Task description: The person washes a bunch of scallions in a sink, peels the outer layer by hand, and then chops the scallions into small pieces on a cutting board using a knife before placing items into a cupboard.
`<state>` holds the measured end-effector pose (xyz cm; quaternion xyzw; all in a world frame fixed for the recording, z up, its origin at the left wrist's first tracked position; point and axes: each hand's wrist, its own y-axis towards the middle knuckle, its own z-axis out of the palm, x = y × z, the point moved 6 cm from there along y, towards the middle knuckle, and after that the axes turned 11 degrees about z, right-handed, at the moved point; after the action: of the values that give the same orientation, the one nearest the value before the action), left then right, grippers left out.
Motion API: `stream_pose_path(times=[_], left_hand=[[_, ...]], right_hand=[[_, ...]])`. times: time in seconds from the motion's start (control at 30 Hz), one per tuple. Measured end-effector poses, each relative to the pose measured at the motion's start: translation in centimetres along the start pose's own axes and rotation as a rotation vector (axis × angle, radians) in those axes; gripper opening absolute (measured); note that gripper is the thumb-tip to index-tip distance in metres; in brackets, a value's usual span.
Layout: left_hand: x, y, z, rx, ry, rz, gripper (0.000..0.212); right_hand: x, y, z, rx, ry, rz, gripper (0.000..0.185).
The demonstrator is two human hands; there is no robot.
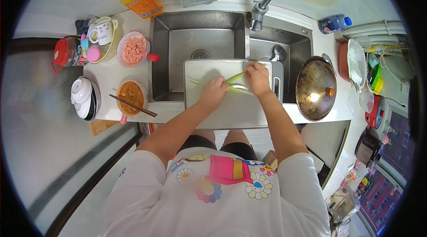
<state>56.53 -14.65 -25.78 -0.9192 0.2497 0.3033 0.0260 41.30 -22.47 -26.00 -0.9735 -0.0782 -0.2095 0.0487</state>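
Observation:
A white cutting board [230, 113] with a grey edge lies over the near part of the steel sink. Several green and white stalks, which look like scallions [241, 87], rest on it. My left hand [213, 91] is closed around their middle part, with thin green ends showing to its left. My right hand [258, 76] pinches the right end of one green stalk, which slants up from the left hand. The other pale ends lie just below and left of the right hand. No knife can be seen on the board.
Left of the sink [200, 41] stand a bowl of diced pink meat [134, 50] and a pot of orange-brown food [131, 93] with chopsticks [133, 105] across it. A large metal lid [316, 88] lies at the right. The faucet [258, 13] arches over the sink.

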Motion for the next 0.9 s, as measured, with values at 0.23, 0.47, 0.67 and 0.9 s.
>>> stream_pose_path(times=[0.23,0.47,0.67,0.9], left_hand=[[-1.3,-2.3,-0.2,0.071,0.095,0.064,0.023],[-4.5,-2.9,-1.1,-0.035,0.111,0.255,0.038],[-3.0,-2.1,0.9,0.057,0.069,0.243,0.044],[-1.7,1.7,0.7,0.251,0.125,0.022,0.08]], right_hand=[[1.8,0.4,-2.4,0.14,0.176,0.104,0.011],[3.3,-2.8,2.5,0.39,0.446,0.099,0.018],[-3.8,-6.1,-1.5,0.041,0.515,0.49,0.018],[-5.7,-11.2,-0.9,0.007,0.526,0.641,0.017]])
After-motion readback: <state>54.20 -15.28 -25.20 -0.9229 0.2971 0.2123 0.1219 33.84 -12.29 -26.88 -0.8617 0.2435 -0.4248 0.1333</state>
